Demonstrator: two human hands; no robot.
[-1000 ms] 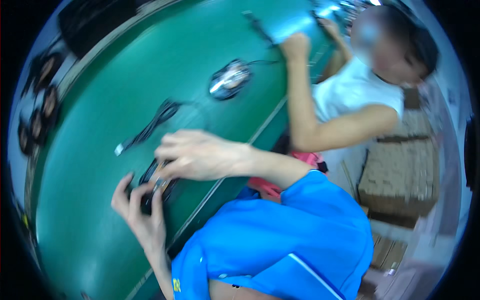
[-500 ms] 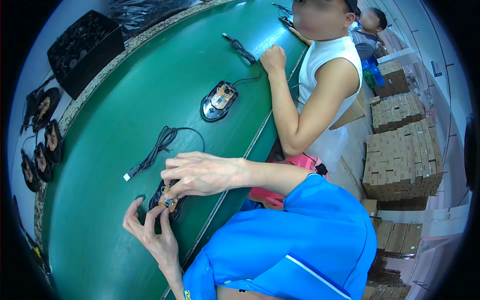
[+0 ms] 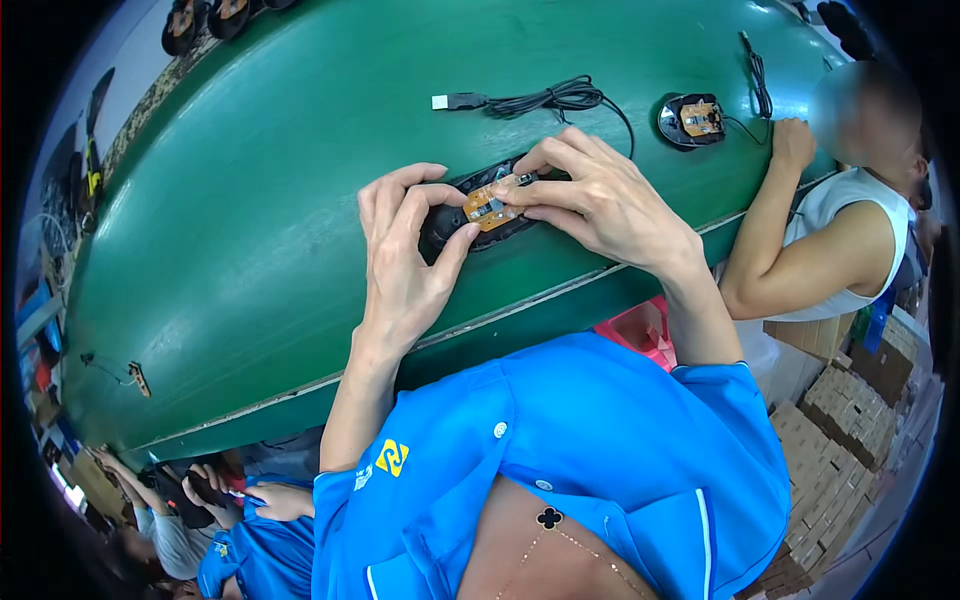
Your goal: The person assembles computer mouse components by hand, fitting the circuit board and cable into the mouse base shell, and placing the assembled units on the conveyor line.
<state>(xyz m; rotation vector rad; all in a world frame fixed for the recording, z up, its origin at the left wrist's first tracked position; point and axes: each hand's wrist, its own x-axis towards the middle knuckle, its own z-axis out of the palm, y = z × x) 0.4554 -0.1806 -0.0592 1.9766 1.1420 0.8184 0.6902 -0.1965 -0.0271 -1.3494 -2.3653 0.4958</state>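
Observation:
An opened black computer mouse [image 3: 437, 236], its upper cover off, lies on the green work surface, with an orange-brown circuit board [image 3: 484, 210] inside the shell. My left hand [image 3: 408, 245] grips the near-left end of the board between thumb and forefinger. On the other end, my right hand [image 3: 610, 205] has its thumb and bent fingers closed, partly hiding the board and shell. Exactly what the right fingertips pinch is hard to see. Behind my hands lies the mouse's black cable [image 3: 565, 96], bundled, with its white-tipped USB plug [image 3: 441, 102] pointing left.
Another opened mouse [image 3: 688, 122] sits to the right, near a co-worker's forearm [image 3: 762, 235] on the table edge. A small part with a wire [image 3: 138, 380] lies far left. More mouse bases [image 3: 182, 26] stand along the back ledge. Cartons [image 3: 830, 465] are stacked at lower right.
My view has swung toward the left, so the table and co-worker appear turned. Both hands stay at the mouse; the right hand now covers less of the circuit board.

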